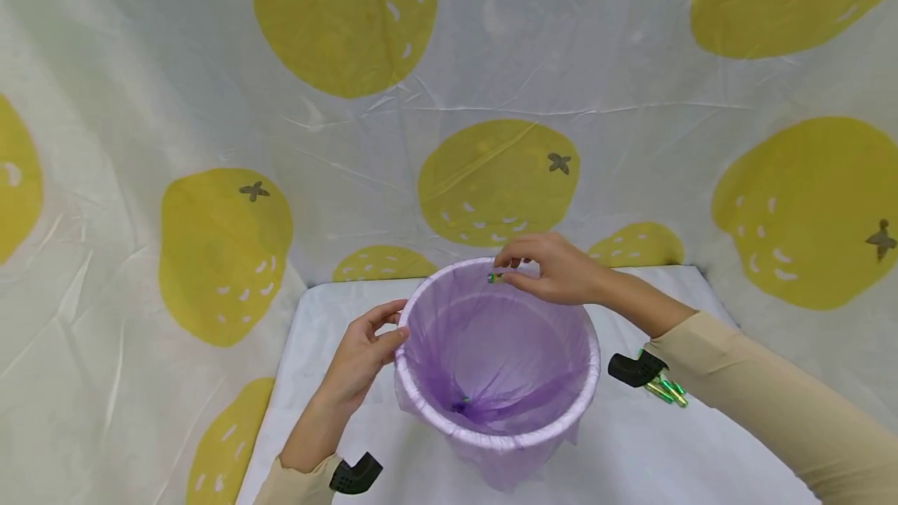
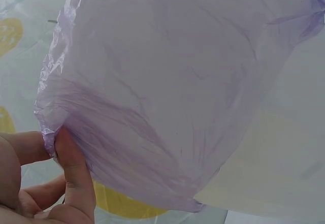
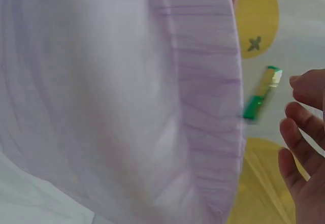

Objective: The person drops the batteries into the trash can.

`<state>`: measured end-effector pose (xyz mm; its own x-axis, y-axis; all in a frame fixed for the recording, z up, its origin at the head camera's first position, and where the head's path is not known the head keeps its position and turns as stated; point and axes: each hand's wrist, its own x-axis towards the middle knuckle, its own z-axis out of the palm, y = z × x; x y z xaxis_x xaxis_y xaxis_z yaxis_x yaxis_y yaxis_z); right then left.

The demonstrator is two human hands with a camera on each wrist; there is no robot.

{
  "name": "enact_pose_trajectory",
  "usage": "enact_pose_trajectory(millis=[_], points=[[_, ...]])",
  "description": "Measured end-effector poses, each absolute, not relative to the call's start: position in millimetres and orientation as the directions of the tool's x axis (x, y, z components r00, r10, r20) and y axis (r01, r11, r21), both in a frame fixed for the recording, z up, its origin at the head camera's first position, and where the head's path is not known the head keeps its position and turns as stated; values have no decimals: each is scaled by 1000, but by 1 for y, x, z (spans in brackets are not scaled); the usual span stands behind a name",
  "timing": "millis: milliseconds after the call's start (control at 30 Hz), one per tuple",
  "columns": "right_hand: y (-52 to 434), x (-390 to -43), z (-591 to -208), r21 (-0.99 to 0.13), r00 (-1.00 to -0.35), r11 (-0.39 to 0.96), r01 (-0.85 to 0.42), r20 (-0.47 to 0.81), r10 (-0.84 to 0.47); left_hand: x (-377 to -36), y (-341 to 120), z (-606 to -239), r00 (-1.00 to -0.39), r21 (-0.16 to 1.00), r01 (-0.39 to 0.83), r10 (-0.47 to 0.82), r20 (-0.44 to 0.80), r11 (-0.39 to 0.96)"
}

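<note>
**Two hands at a lined bin, a small battery at its far rim**

Where the right hand (image 1: 554, 267) reaches over the far rim of the bin, its fingers (image 3: 299, 132) are loosely spread, and a small green and gold battery (image 3: 261, 99) sits just beside the fingertips. In the right wrist view there is a gap between the battery and the fingers, so it appears free of them, blurred, right at the edge of the rim. From the head view I cannot tell whether the fingers touch it.

The left hand (image 1: 361, 357) is at the near left side of the bin (image 1: 491, 419). Its thumb (image 2: 73, 170) and fingers pinch the folded-over edge of the purple liner bag (image 1: 491, 341) against the rim.

The bin stands upright on a white worktop (image 1: 701, 450). At the bottom of the liner lies a small dark and green object (image 1: 461, 405), too small to name for certain. On the worktop to the right of the bin, partly behind the right wrist, lie more green and gold batteries (image 1: 666, 391). All around hangs a pale cloth backdrop (image 1: 491, 178) printed with large yellow fruit.
</note>
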<state>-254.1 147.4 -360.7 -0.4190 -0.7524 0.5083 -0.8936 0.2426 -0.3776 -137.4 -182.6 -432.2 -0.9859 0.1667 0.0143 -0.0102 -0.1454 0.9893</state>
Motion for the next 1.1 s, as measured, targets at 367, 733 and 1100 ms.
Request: enact_pose_trajectory(millis=[367,733,1100], points=[[156,-255,-358,-369,-427,255,-894,528,-734,-138,-183,-432,-987,984,-29,163,0,-175],[184,-246,-364,-372,-488,327,-868,522,-700,-138,-180,-435,-984,978,-26,180,12,-207],[218,-236,-377,-370,-564,426,-826,538,-626,-138,-180,-436,-984,974,-22,179,19,-227]])
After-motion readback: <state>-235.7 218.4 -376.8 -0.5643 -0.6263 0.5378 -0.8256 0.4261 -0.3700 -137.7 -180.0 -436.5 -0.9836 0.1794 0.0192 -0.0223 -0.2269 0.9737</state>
